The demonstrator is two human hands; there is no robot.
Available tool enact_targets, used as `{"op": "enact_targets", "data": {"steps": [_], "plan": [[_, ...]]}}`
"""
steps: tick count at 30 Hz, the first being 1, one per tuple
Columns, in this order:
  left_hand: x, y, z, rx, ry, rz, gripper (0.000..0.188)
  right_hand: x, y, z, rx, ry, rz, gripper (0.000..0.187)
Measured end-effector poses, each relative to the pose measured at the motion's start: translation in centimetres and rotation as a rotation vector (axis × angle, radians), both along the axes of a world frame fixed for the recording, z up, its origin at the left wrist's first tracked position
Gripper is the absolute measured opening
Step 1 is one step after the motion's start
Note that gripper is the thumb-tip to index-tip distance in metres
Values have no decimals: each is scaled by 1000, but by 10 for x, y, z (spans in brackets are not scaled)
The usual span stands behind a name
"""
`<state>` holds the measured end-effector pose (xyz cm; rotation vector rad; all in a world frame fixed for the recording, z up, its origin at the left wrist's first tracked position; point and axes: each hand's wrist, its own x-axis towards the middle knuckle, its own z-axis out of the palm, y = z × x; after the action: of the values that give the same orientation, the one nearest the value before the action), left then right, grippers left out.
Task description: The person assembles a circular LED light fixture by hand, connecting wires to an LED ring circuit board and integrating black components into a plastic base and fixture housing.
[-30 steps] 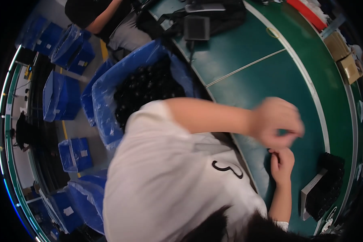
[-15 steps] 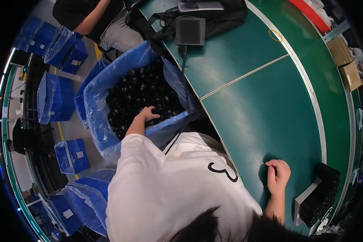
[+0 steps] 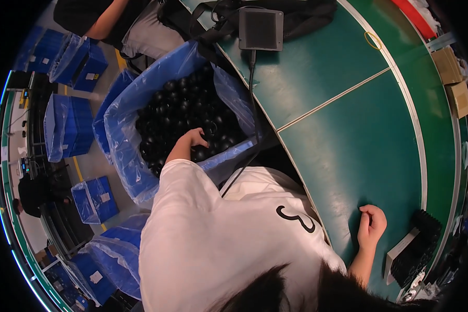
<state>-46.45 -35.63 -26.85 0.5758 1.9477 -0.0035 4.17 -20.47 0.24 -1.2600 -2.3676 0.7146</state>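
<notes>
Down in a big blue bin (image 3: 190,53) with a clear plastic liner (image 3: 122,148), reaching with the left hand (image 3: 194,138) into a heap of shiny black round parts (image 3: 171,112), with thumb and fingers bent and a gap between them. Honestly can't tell from this angle whether gripping a part or just touching the pile. Over at the green table (image 3: 348,140), holding the right hand (image 3: 374,226) low near the lower right, with fingers loosely curled; can't tell if closed all the way, or tucked around anything. Wearing a white shirt (image 3: 192,234) with a black squiggle, fwiw. Also got a flat black box (image 3: 261,32) near the top of the table, with a black cord (image 3: 251,78) running down past the bin's corner toward the shirt. Just beside the right forearm, seeing a dark ridged block (image 3: 420,249) with a pale side. Sharing the space with another person (image 3: 153,34) in grey trousers, near the bin's far side. Plus more blue bins (image 3: 75,127) parked off to the left, and cardboard boxes (image 3: 460,98) way over right.
</notes>
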Motion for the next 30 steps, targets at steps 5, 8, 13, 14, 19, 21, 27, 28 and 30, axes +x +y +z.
{"op": "enact_targets", "data": {"steps": [5, 8, 13, 14, 19, 21, 27, 28, 30], "plan": [[3, 4, 11, 7, 54, -66, 70, -3, 2, -1, 14, -2, -25, 9], [10, 19, 28, -51, -10, -128, 74, -5, 1, -1, 68, 12, -23, 9], [3, 17, 12, 34, 31, -293, 73, -4, 1, -3, 47, 5, -29, 10], [1, 15, 5, 33, 32, -294, 73, -4, 0, -4, 57, 13, -24, 10], [1, 12, -15, 40, 122, -288, 77, -11, 0, -2, 65, 24, -89, 9], [-1, 17, -11, -25, -14, -296, 75, -12, 0, -2, 59, 19, -88, 9], [-3, 43, -12, -398, -302, -253, 53, -14, -2, 3, 121, 60, -127, 11], [-4, 47, -12, -450, -384, -205, 49, -14, -1, 4, 122, 45, -106, 11], [-13, 45, -13, -198, -370, -458, 49, -15, 0, 2, 120, 35, -94, 11]]}}
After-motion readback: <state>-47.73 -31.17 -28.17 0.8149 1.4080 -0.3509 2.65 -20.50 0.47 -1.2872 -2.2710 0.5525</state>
